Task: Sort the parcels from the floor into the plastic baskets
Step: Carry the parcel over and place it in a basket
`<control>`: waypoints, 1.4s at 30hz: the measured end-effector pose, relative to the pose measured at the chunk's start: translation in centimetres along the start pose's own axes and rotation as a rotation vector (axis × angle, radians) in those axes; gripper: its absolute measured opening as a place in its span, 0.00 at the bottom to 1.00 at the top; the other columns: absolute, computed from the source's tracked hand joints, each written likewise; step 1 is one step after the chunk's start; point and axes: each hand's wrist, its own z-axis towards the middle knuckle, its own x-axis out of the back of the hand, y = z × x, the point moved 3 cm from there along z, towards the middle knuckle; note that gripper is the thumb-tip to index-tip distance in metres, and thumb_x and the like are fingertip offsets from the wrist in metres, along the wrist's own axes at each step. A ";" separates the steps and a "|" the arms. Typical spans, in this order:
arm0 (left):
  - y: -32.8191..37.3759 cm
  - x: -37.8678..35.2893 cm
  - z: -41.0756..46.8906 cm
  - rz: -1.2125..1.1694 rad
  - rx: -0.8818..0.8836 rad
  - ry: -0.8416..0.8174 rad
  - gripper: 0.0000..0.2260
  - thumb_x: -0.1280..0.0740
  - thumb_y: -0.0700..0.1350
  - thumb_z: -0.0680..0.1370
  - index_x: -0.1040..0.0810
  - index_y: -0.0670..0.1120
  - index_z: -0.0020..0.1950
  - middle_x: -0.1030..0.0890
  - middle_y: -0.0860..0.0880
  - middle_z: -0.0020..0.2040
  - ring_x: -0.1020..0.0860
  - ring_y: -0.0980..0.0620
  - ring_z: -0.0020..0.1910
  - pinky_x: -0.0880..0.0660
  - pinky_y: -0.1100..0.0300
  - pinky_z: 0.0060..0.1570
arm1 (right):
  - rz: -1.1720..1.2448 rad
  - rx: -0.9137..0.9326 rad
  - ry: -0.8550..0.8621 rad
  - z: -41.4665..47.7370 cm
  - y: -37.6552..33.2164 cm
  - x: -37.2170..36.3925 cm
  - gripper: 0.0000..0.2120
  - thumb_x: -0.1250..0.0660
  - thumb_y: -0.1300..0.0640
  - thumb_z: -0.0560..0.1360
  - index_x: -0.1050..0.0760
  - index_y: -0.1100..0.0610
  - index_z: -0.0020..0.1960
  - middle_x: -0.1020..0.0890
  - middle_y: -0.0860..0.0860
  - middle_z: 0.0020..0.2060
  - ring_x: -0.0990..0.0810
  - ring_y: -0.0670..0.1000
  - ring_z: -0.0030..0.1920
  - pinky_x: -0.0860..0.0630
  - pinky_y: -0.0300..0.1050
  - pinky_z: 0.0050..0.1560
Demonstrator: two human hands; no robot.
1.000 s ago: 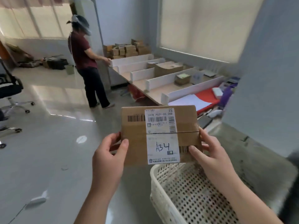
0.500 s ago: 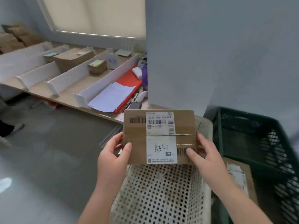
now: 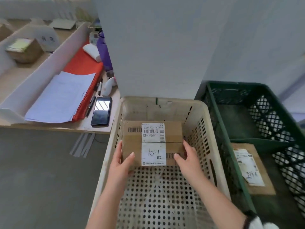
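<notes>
A brown cardboard parcel (image 3: pixel 132 146) with a white label marked "A34" is down inside the cream perforated plastic basket (image 3: pixel 206 113), towards its far end. My left hand (image 3: pixel 121 162) grips the parcel's left edge, thumb on top. My right hand (image 3: pixel 187 158) grips its right edge the same way. Whether the parcel rests on the basket floor I cannot tell. A dark green plastic basket (image 3: pixel 219 116) stands to the right and holds another labelled parcel (image 3: pixel 257 172).
A low wooden table (image 3: pixel 97 128) on the left carries white dividers, a paper stack (image 3: pixel 61 98) on a red folder, pens and a black phone (image 3: pixel 101 110). A grey pillar (image 3: pixel 156 47) rises behind the baskets. Grey floor (image 3: pixel 41 179) lies at the lower left.
My view swung right and down from the room to the baskets. Both hands lowered the parcel from above the cream basket's rim to down inside it.
</notes>
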 end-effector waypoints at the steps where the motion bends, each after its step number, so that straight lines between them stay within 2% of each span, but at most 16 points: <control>1: -1.4 -0.3 1.8 -0.002 0.017 0.014 0.27 0.33 0.45 0.77 0.38 0.67 0.70 0.26 0.59 0.65 0.22 0.54 0.57 0.23 0.52 0.49 | 0.006 -0.022 -0.003 1.7 1.2 -0.9 0.27 0.38 0.61 0.78 0.41 0.49 0.75 0.34 0.46 0.58 0.32 0.39 0.50 0.37 0.35 0.59; 3: -4.3 -0.6 5.4 -0.013 0.043 0.033 0.28 0.34 0.42 0.78 0.39 0.65 0.72 0.28 0.55 0.68 0.24 0.52 0.60 0.24 0.48 0.57 | 0.005 -0.057 -0.005 4.9 3.6 -2.6 0.26 0.38 0.61 0.78 0.39 0.49 0.74 0.34 0.46 0.56 0.32 0.41 0.51 0.37 0.35 0.59; 5: -7.3 -0.7 8.6 -0.019 0.050 0.057 0.29 0.34 0.41 0.78 0.40 0.62 0.73 0.28 0.53 0.67 0.24 0.52 0.61 0.26 0.46 0.60 | 0.001 -0.082 -0.005 8.1 6.0 -4.2 0.24 0.38 0.61 0.78 0.37 0.50 0.73 0.33 0.47 0.57 0.32 0.42 0.52 0.37 0.34 0.58; 9: -13.6 -0.6 13.1 -0.046 0.098 0.145 0.27 0.31 0.43 0.76 0.36 0.55 0.73 0.24 0.50 0.64 0.23 0.49 0.60 0.27 0.45 0.62 | 0.049 -0.162 -0.013 12.8 11.3 -7.1 0.24 0.37 0.61 0.78 0.36 0.52 0.73 0.35 0.49 0.66 0.33 0.45 0.59 0.37 0.36 0.59; 13: -18.9 -0.3 15.5 0.067 0.121 0.217 0.19 0.30 0.48 0.75 0.27 0.52 0.65 0.19 0.52 0.56 0.21 0.53 0.56 0.26 0.50 0.60 | 0.026 -0.212 0.011 15.5 16.2 -9.8 0.25 0.37 0.62 0.77 0.36 0.53 0.72 0.34 0.51 0.69 0.33 0.49 0.66 0.36 0.43 0.67; 16: -21.2 -0.3 16.7 0.089 0.147 0.218 0.20 0.32 0.47 0.76 0.30 0.48 0.67 0.21 0.50 0.59 0.22 0.54 0.56 0.26 0.56 0.58 | -0.023 -0.244 0.004 16.3 18.3 -11.0 0.25 0.36 0.61 0.77 0.36 0.53 0.73 0.33 0.52 0.70 0.33 0.51 0.68 0.35 0.47 0.69; 20: -23.0 -0.4 18.1 0.176 0.179 0.273 0.23 0.35 0.51 0.78 0.35 0.48 0.70 0.24 0.49 0.62 0.25 0.50 0.58 0.30 0.55 0.60 | -0.023 -0.241 -0.020 17.1 19.5 -11.6 0.27 0.35 0.59 0.77 0.38 0.50 0.73 0.34 0.50 0.70 0.33 0.51 0.69 0.35 0.46 0.66; 22: -23.1 -0.3 18.3 0.113 0.195 0.310 0.24 0.34 0.49 0.77 0.36 0.47 0.71 0.24 0.48 0.62 0.25 0.50 0.58 0.29 0.56 0.59 | 0.025 -0.264 -0.030 17.1 19.9 -11.6 0.28 0.34 0.58 0.77 0.39 0.48 0.73 0.33 0.49 0.70 0.32 0.50 0.68 0.33 0.45 0.65; 24: -23.6 -0.3 18.0 -0.044 0.284 0.408 0.28 0.31 0.49 0.75 0.37 0.44 0.72 0.26 0.46 0.65 0.26 0.47 0.62 0.29 0.52 0.63 | 0.119 -0.328 -0.009 16.7 20.3 -11.5 0.28 0.34 0.57 0.76 0.39 0.49 0.74 0.31 0.50 0.69 0.29 0.51 0.66 0.31 0.44 0.63; 26: -24.0 -0.6 17.1 -0.235 0.470 0.474 0.27 0.29 0.51 0.73 0.31 0.41 0.68 0.24 0.45 0.62 0.24 0.45 0.60 0.25 0.49 0.58 | 0.213 -0.401 0.050 16.0 20.5 -11.5 0.27 0.34 0.56 0.76 0.38 0.51 0.73 0.29 0.52 0.68 0.28 0.53 0.65 0.30 0.51 0.65; 27: -23.9 -1.1 16.8 -0.365 0.567 0.440 0.22 0.29 0.51 0.73 0.27 0.42 0.63 0.21 0.44 0.58 0.23 0.45 0.57 0.22 0.51 0.51 | 0.228 -0.401 0.073 15.7 20.4 -11.7 0.25 0.34 0.57 0.76 0.36 0.52 0.71 0.28 0.51 0.66 0.27 0.53 0.64 0.29 0.54 0.65; 29: -23.4 -2.0 16.9 -0.521 0.689 0.347 0.13 0.30 0.48 0.75 0.22 0.42 0.54 0.19 0.43 0.52 0.20 0.45 0.52 0.19 0.53 0.43 | 0.178 -0.328 0.091 15.5 19.9 -12.3 0.21 0.34 0.60 0.76 0.32 0.53 0.68 0.25 0.47 0.58 0.25 0.50 0.60 0.27 0.53 0.63; 33: -21.9 -2.3 19.0 -0.460 0.664 0.342 0.08 0.32 0.47 0.76 0.22 0.42 0.49 0.18 0.42 0.46 0.18 0.46 0.44 0.19 0.58 0.34 | 0.149 -0.252 0.101 16.6 18.6 -13.4 0.18 0.35 0.63 0.76 0.29 0.53 0.65 0.25 0.44 0.54 0.26 0.45 0.55 0.28 0.42 0.59; 36: -21.2 -2.1 20.6 -0.467 0.627 0.311 0.08 0.33 0.47 0.77 0.22 0.43 0.49 0.18 0.45 0.46 0.18 0.48 0.44 0.20 0.61 0.30 | 0.140 -0.234 0.114 17.9 17.8 -13.9 0.18 0.35 0.63 0.76 0.29 0.54 0.65 0.25 0.44 0.53 0.27 0.43 0.53 0.30 0.38 0.54; 39: -20.8 -2.2 21.7 -0.480 0.598 0.293 0.07 0.33 0.47 0.77 0.23 0.44 0.49 0.17 0.46 0.45 0.18 0.49 0.44 0.21 0.62 0.30 | 0.157 -0.240 0.128 19.1 17.3 -14.0 0.18 0.36 0.65 0.76 0.28 0.55 0.65 0.23 0.49 0.58 0.24 0.48 0.57 0.26 0.46 0.61; 42: -20.5 -2.6 22.8 -0.483 0.566 0.289 0.07 0.33 0.47 0.77 0.23 0.43 0.49 0.17 0.45 0.44 0.17 0.48 0.42 0.21 0.62 0.29 | 0.167 -0.249 0.131 20.4 17.0 -13.7 0.17 0.36 0.66 0.76 0.27 0.58 0.64 0.22 0.52 0.58 0.22 0.52 0.58 0.25 0.52 0.62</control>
